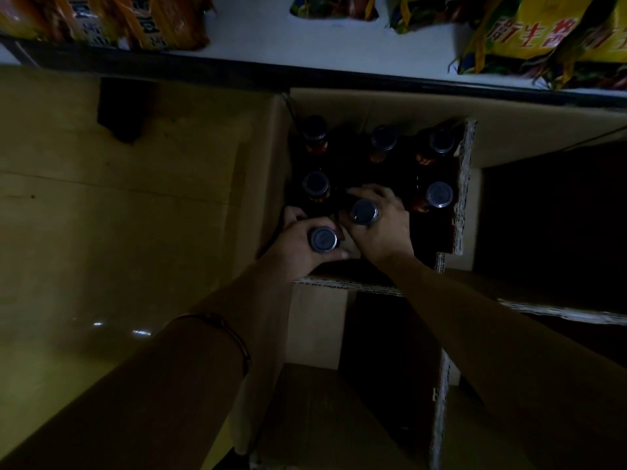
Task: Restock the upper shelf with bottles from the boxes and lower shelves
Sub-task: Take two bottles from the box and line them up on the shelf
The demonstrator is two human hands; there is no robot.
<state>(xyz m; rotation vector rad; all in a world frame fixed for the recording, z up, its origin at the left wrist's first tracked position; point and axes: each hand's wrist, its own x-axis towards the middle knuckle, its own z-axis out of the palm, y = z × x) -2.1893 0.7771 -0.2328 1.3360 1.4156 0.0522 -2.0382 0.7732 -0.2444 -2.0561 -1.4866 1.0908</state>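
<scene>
bottles standing upright in open cardboard box [380, 106], under white shelf [339, 52] at far side. left hand [298, 247] curled round neck of near-left bottle [323, 239], fingers wrapped close. right hand [380, 225] curled round next bottle [364, 212] just beside, fingers a little spread. five other bottles [439, 195] farther in box. colourful packets [543, 35] on shelf.

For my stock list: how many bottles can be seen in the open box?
7. Five stand free: back row; middle left and right. The left hand and right hand each grip one. Darkness may hide more.
</scene>
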